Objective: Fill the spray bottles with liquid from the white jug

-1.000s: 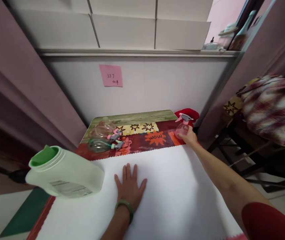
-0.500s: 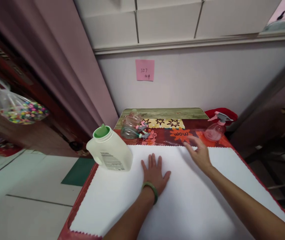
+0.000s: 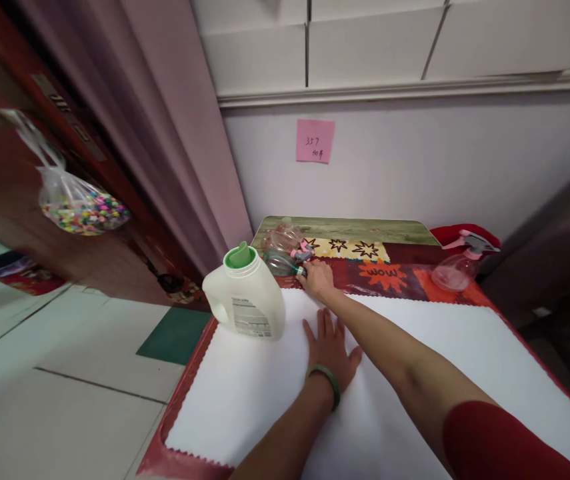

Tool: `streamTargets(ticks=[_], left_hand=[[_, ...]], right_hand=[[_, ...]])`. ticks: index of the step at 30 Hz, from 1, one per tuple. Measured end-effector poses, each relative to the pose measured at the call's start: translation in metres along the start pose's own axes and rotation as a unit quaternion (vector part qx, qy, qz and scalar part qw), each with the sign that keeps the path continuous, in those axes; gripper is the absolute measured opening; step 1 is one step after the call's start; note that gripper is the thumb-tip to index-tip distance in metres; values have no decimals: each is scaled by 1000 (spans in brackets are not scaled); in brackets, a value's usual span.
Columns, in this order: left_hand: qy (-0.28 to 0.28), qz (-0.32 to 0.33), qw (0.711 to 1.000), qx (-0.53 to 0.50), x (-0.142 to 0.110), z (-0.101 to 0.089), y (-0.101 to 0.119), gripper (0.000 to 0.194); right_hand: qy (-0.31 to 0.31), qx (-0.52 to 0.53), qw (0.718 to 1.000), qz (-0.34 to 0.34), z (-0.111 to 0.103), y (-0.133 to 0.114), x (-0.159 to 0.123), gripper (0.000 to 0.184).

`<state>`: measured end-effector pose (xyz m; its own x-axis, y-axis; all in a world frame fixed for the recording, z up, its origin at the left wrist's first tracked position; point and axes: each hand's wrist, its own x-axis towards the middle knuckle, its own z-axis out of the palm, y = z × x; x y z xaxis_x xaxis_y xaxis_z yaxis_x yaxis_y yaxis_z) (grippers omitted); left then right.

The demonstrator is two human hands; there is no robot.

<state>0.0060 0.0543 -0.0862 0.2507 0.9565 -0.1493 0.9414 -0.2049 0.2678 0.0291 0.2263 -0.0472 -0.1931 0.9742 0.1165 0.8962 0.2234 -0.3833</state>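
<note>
My left hand (image 3: 331,350), with a green bangle (image 3: 329,381) at the wrist, lies flat on the white sheet (image 3: 245,407) with its fingers spread. Just beyond it my right hand (image 3: 319,279) closes around the grey head of a clear green spray bottle (image 3: 279,263) lying on its side. Pink-headed clear bottles (image 3: 285,235) lie behind that one. To the left stands a large whitish jug (image 3: 249,300) with a green spout in its mouth. Upright at the table's far right is a pink spray bottle (image 3: 452,273).
A red patterned cover (image 3: 405,277) shows beyond the sheet. The white wall (image 3: 389,160) bears a pink note (image 3: 315,141). On the left, a bag of colourful beads (image 3: 82,207) hangs from the brown door (image 3: 9,167). A red item (image 3: 465,233) sits behind the pink bottle.
My right hand has let go of the pink spray bottle at the far right and crossed left to the green one. My left hand stays flat on the sheet. The view has turned left.
</note>
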Motion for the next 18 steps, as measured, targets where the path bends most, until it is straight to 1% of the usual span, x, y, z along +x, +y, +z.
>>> streamTargets(ticks=[3,5,7,9,11,13,16,18], left_hand=[[-5,15,1000,-1,-1,0,-1,84],[-7,18,1000,-4,-1,0,-1,82],[-6,11,1000,-12,-1,-1,-1,85],[2,5,1000,-20,-2,0,-2,89],[15,4,1000,-27,-2,0,-2,90],[26,4,999,-27,-2,0,-2,89],[45,-4,998,-37,-1,0,-2,85],[84,-12,992,-95,-2,-1,-3,80]], right_hand=[[-2,-22,1000,15,10,-4,8,38],[-3,-28,1000,12,11,-7,9,34],[-1,-28,1000,2,6,-9,5,32],[5,-26,1000,-7,-4,-8,-3,32],[12,-26,1000,-6,-19,-2,-17,34],[17,-26,1000,4,-38,10,-34,36],[38,-19,999,14,-77,43,-66,33],[77,-23,997,-11,-107,69,-88,28]])
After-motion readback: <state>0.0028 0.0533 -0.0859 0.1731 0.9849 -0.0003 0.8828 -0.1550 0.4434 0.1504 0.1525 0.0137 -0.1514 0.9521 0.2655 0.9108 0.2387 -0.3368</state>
